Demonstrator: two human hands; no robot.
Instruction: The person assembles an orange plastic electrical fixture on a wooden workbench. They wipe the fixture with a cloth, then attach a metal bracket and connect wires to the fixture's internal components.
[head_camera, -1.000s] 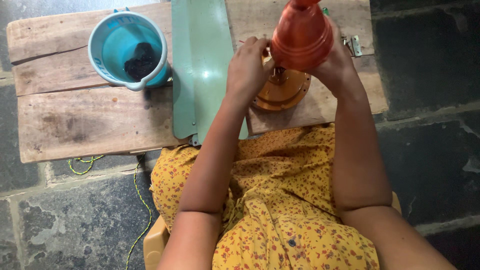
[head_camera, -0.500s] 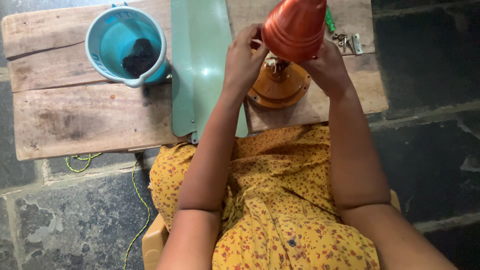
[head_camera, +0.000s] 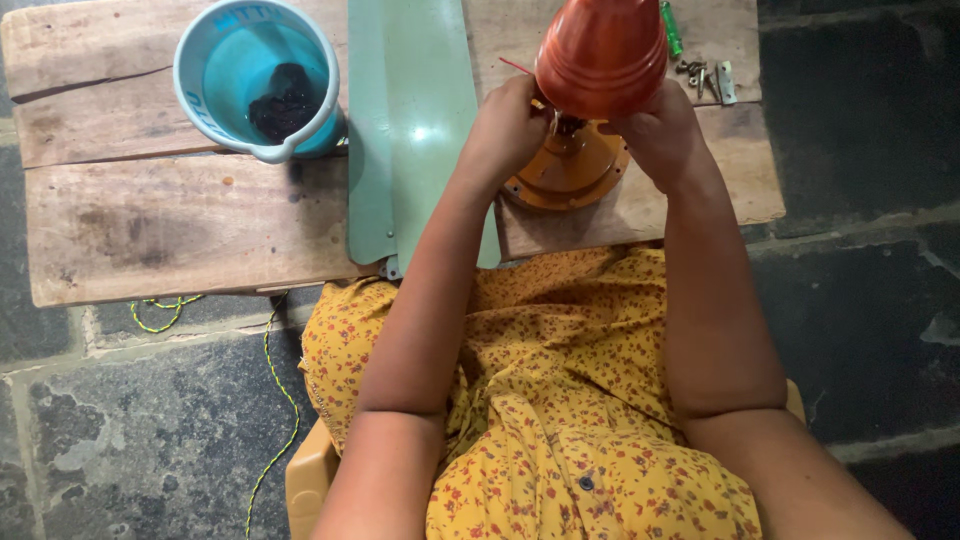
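Bare surface (head_camera: 180, 225) lies open at the left front, while the blue jug (head_camera: 258, 80), green blade (head_camera: 415, 130) and loose screws (head_camera: 705, 78) crowd the rest.

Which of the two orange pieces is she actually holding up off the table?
The orange cone-shaped cover, gripped between left hand and right hand. The flat orange round base lies on the wooden table beneath it.

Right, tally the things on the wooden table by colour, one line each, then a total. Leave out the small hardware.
Orange: 2, cone-shaped cover and round base
Green: 2, flat blade and small green tool
Blue: 1, bucket
Total: 5
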